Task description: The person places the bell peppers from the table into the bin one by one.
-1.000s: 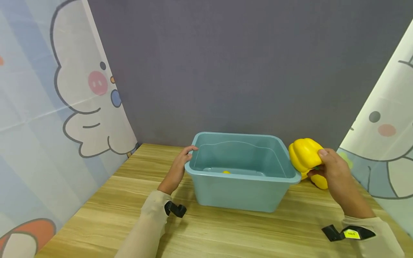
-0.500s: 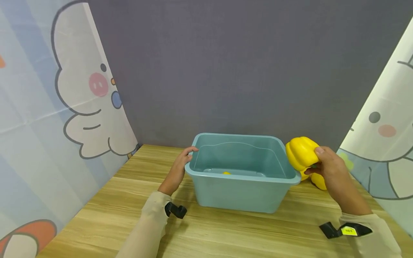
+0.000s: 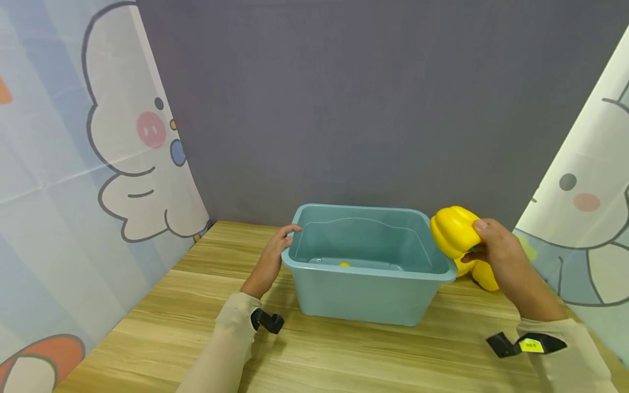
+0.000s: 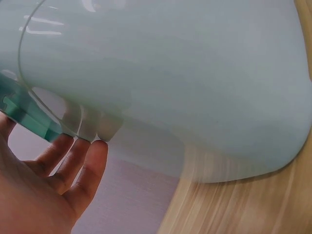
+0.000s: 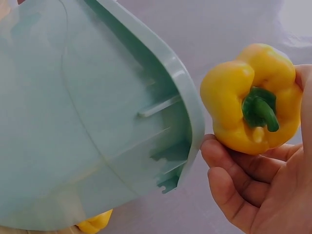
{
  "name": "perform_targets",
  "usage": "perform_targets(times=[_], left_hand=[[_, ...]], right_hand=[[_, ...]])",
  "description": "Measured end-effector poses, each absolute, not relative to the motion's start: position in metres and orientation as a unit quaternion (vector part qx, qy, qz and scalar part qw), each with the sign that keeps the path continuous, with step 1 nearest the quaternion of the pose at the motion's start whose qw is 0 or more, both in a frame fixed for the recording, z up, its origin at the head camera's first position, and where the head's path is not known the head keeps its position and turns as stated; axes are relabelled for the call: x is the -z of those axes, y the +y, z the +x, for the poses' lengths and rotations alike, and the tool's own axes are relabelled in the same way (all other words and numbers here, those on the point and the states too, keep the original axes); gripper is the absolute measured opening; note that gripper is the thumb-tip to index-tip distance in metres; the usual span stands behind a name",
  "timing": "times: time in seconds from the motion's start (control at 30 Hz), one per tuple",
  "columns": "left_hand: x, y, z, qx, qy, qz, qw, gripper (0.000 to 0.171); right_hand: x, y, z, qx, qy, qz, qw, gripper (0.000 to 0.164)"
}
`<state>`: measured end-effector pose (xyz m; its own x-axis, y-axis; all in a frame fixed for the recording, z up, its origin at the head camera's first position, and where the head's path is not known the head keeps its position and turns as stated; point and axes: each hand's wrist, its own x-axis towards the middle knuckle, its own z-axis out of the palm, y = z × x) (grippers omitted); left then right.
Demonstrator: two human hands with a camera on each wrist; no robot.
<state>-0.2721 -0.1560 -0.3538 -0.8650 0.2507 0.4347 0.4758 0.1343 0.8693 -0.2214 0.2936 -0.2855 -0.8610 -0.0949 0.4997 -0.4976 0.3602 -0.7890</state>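
My right hand holds a yellow bell pepper just above and beside the right end of a blue-green plastic tub. In the right wrist view, the green stem of the bell pepper faces the camera, with fingers beneath it. On the opposite end, my left hand grips the tub's rim. Its fingertips touch the outer wall below the rim in the left wrist view. Inside the tub, only a small bit of something yellow shows over the front edge.
More yellow peppers lie on the wooden table behind the tub's right end, partly hidden by the tub and my right hand. A dark grey wall stands at the back, with cartoon-printed curtains on both sides.
My right hand has moved slightly left and up with the bell pepper, closer over the tub's right rim. The left hand and tub stay in place.
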Motion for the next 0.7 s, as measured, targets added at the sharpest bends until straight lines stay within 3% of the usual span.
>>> perform_targets(times=[0.5, 0.7], left_hand=[[0.357, -0.155, -0.275, 0.608, -0.749, -0.246, 0.091, 0.043], [0.356, -0.155, -0.275, 0.611, -0.748, -0.243, 0.093, 0.042]], right_hand=[[0.27, 0.284, -0.228, -0.498, -0.833, 0.183, 0.158, 0.033], [0.261, 0.275, -0.232, -0.464, -0.854, 0.188, 0.141, 0.047]])
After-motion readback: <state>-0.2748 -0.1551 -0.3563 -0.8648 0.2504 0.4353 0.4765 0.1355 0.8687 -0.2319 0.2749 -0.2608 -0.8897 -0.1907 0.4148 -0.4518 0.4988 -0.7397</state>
